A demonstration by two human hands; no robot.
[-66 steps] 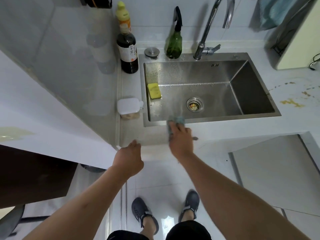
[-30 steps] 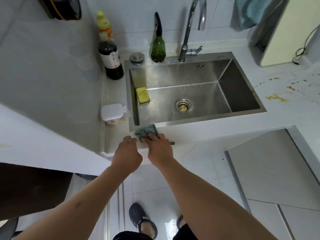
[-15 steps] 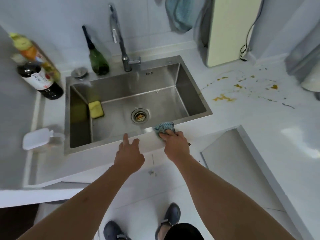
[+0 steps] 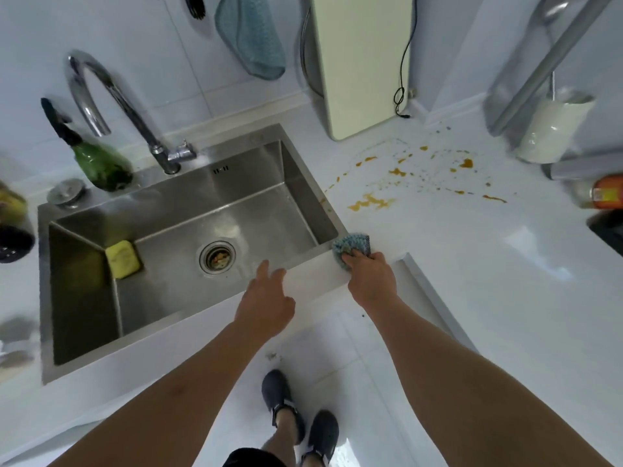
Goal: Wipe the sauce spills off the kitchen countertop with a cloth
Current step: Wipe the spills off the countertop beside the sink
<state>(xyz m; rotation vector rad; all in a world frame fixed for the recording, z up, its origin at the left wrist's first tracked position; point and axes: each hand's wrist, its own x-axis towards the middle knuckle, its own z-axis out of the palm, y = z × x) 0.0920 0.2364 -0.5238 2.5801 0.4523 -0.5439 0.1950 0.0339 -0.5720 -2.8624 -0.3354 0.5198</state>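
Observation:
My right hand (image 4: 370, 277) grips a blue-grey cloth (image 4: 350, 244) and presses it on the white countertop (image 4: 455, 264) at the sink's front right corner. Orange-brown sauce spills (image 4: 371, 202) spread over the countertop beyond the cloth, with smaller drops (image 4: 467, 163) farther back and to the right. My left hand (image 4: 266, 301) hovers over the sink's front rim, its fingers straight and holding nothing.
A steel sink (image 4: 303, 183) holds a yellow sponge (image 4: 123, 259). A tap (image 4: 135, 116) and a green bottle (image 4: 101, 163) stand behind it. A cream board (image 4: 362, 62), a white holder (image 4: 553, 129), an orange-capped jar (image 4: 603, 195) and a hanging towel (image 4: 249, 32) lie farther back.
My right hand has slid the cloth to the right along the counter's front edge, from left of the sink to its right corner. My left hand followed, and the view turned towards the spills.

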